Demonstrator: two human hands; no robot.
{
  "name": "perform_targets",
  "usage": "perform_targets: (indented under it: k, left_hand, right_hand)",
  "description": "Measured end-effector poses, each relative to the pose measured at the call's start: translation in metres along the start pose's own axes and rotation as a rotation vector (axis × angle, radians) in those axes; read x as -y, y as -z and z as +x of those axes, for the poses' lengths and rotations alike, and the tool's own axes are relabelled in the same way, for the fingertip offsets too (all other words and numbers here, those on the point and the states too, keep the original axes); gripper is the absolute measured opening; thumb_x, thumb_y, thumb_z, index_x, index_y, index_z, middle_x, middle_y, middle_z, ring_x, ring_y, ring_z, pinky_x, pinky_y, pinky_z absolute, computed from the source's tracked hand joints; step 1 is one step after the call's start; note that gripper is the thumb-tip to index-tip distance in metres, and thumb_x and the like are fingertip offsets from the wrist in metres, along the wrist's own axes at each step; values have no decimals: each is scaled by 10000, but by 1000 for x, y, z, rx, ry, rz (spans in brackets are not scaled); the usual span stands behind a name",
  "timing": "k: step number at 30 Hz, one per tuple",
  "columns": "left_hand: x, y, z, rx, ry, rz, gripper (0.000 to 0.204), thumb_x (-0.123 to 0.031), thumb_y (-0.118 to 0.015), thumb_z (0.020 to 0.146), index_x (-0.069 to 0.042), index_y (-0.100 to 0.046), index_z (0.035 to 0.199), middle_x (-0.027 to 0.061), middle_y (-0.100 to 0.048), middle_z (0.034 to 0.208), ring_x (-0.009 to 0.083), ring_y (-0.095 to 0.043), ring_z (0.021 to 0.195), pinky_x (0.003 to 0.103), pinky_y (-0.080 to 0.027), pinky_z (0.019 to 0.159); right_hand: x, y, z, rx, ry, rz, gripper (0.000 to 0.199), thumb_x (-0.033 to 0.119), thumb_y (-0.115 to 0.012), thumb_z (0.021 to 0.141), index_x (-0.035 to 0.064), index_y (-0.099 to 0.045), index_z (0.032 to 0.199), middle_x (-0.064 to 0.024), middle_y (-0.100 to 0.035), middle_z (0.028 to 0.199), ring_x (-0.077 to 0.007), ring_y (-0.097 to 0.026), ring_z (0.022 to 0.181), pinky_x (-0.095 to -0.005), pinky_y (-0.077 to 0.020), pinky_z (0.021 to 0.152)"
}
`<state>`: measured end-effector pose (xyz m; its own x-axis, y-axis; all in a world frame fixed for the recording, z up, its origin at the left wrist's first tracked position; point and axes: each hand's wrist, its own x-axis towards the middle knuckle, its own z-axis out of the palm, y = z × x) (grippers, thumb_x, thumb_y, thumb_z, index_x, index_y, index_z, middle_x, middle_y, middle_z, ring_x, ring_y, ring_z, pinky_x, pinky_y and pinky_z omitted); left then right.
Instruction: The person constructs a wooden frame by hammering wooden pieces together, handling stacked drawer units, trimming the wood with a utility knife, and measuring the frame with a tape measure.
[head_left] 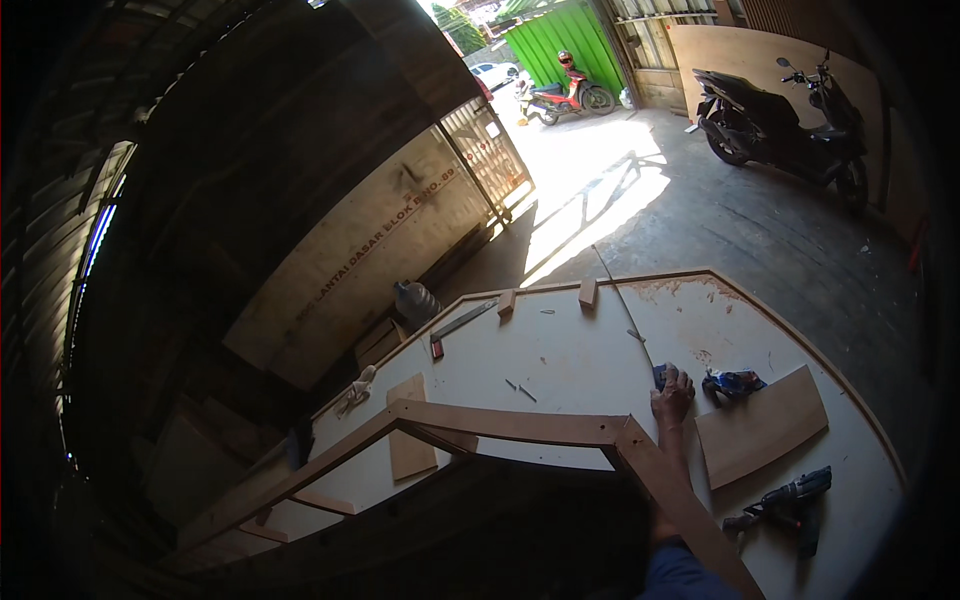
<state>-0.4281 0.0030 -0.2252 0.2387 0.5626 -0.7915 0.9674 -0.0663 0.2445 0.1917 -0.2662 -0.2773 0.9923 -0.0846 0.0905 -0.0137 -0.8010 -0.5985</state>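
Observation:
My right hand (673, 395) reaches over the white tabletop with its fingers bent around a dark blue tool (659, 376). A long, thin dark strip (618, 296) runs from that tool to beyond the table's far edge; its exact kind is unclear. Right beside the hand are a blue and black crumpled packet (733, 384) and a flat brown board (765, 427). Nearer me lies a black cordless drill (790, 500). An angled wooden frame (510, 419) stands in front of me, and my right forearm passes behind its corner. My left hand does not show.
Two small wood blocks (507, 303) sit near the table's far edge. Left of them is a metal square-like tool (465, 320). Screws (526, 393), another board (408, 390) and a pale cloth (357, 390) lie about. Beyond stand a large bottle (415, 302) and a black scooter (790, 125).

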Motion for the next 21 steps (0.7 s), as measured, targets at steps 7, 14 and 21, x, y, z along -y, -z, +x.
perform_targets:
  k: [7, 14, 21]
  left_hand:
    - [60, 1, -5, 74, 1, 79, 498, -427, -705, 871, 12, -716, 1105, 136, -737, 1043, 214, -690, 969, 382, -539, 867]
    - [33, 3, 41, 23, -207, -63, 531, -487, -699, 877, -23, -711, 1134, 118, -736, 1016, 214, -698, 923, 373, -551, 834]
    - [-154, -19, 0, 362, -613, -64, 491, -439, -657, 941, -22, -668, 1200, 121, -705, 1095, 192, -658, 1009, 355, -524, 882]
  right_hand:
    - [-22, 4, -8, -167, 18, 40, 602, 121, -691, 676, 109, -526, 1254, -146, -569, 1177, -386, -564, 1078, -481, -471, 967]
    - [-47, 40, -60, -290, -5, 363, 559, 193, -714, 687, 43, -539, 1196, -179, -622, 1080, -395, -600, 991, -491, -489, 909]
    - [-108, 77, -200, -276, -338, 982, 403, 347, -643, 893, 57, -568, 1163, -50, -566, 973, -161, -570, 855, -333, -530, 656]
